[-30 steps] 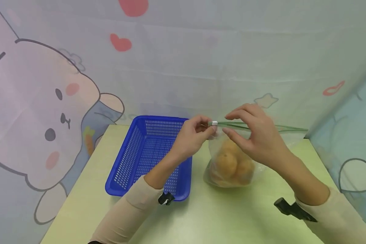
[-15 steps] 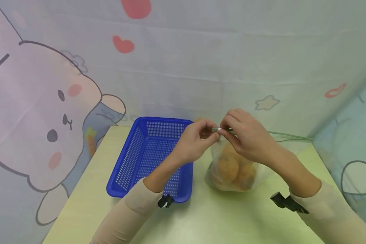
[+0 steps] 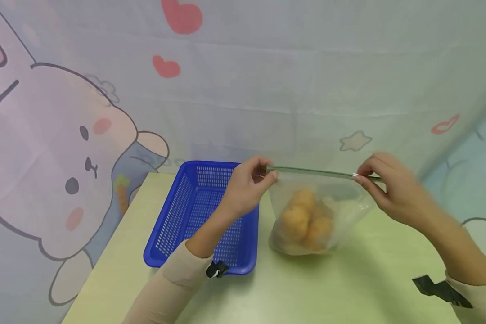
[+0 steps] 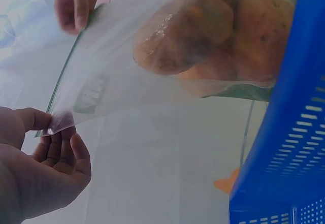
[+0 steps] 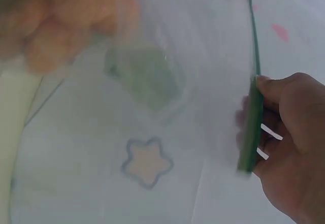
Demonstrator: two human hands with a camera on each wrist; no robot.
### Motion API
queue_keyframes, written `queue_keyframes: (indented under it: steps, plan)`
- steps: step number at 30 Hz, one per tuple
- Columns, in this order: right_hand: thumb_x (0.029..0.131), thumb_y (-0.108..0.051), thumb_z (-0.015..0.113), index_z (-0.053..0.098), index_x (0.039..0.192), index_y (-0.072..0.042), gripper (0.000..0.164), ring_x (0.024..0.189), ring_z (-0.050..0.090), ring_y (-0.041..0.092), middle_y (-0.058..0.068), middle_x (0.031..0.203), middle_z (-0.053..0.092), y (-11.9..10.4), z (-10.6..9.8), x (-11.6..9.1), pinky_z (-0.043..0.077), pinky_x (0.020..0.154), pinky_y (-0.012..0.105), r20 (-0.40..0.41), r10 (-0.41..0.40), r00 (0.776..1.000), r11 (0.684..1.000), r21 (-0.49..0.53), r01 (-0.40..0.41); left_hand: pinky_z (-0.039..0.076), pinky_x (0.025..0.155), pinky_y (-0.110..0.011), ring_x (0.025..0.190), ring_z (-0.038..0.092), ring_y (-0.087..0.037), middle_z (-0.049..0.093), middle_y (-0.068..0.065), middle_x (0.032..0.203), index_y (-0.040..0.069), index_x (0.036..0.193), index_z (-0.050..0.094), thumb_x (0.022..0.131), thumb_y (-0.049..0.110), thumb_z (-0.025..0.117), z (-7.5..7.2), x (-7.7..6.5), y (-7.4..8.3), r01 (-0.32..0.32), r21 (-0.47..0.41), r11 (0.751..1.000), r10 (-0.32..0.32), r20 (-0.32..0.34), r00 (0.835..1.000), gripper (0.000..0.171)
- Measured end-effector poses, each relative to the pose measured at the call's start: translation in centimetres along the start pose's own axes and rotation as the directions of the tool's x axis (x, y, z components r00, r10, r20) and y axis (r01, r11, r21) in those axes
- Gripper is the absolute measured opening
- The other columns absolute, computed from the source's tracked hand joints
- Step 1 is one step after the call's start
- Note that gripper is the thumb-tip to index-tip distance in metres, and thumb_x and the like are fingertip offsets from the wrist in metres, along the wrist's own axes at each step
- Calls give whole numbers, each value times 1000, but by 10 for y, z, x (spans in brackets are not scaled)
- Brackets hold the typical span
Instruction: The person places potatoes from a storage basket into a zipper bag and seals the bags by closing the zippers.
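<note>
A clear zip bag with a green zip strip along its top holds several round orange-brown pieces of produce. My left hand pinches the strip's left end between thumb and fingers, seen closer in the left wrist view, where the hand grips the bag's corner. At the white slider, near the strip's right end, my right hand pinches with thumb and forefinger. In the right wrist view the produce is blurred, and the green strip runs through that hand's fingers.
A blue perforated basket stands on the pale yellow-green table, left of the bag and under my left forearm. Behind the table hangs a cloth backdrop with cartoon prints. Each sleeve carries a black clip near the wrist.
My right hand first came to the white slider beside my left hand, then moved right with it along the strip. The strip, looped apart earlier, now lies as one line.
</note>
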State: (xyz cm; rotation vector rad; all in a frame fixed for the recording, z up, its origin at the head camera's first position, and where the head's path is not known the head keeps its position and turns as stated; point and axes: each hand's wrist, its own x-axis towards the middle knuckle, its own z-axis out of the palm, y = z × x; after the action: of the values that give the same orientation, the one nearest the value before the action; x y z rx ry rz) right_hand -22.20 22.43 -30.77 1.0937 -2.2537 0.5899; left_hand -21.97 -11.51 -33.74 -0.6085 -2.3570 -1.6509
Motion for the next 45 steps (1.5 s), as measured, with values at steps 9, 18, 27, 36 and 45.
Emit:
queue_keyframes:
  steps: [9, 18, 27, 36, 45]
  plan:
    - [93, 0, 79, 68, 97, -12, 16, 89, 51, 2, -7, 97, 64, 17, -32, -42, 42, 71, 19, 15, 125, 992, 979, -163, -121, 58, 92, -36, 98, 67, -19, 71, -6, 104, 5, 120, 69, 104, 18, 67, -4, -1, -7, 5, 31, 1000, -6, 14, 1000, 20]
    - [87, 9, 79, 68, 99, -11, 26, 84, 54, -10, -12, 93, 62, 21, -39, -50, 45, 63, 14, 1, 162, 987, 981, -110, -161, 58, 93, -37, 99, 68, -21, 69, -7, 103, 4, 119, 69, 105, 20, 68, -7, 3, -14, 11, -4, 1000, -11, 19, 1000, 21]
    - [93, 6, 76, 69, 103, -3, 14, 75, 60, -10, 0, 85, 68, 26, -13, -62, 47, 71, 5, -121, 342, 932, 940, 31, -341, 54, 104, -44, 135, 57, -26, 51, -8, 152, 10, 148, 47, 98, 44, 77, 2, -16, -28, 204, 76, 976, -218, 327, 919, 67]
    - [102, 14, 54, 57, 124, 14, 22, 89, 71, 13, 10, 101, 70, 33, 12, -67, 58, 73, 20, -51, 464, 885, 652, 696, -301, 57, 99, -38, 131, 60, -29, 56, -7, 150, 13, 155, 39, 85, 39, 91, 31, -33, -48, 208, 197, 958, -266, 342, 901, 91]
    - [98, 10, 67, 44, 154, -9, 64, 122, 58, 11, 0, 139, 58, 32, 78, -96, 56, 94, 21, 250, 443, 861, 573, 660, -487, 61, 87, -31, 125, 66, -29, 56, -7, 150, 20, 153, 41, 89, 42, 88, 31, -33, -59, 224, 170, 960, -269, 324, 907, 83]
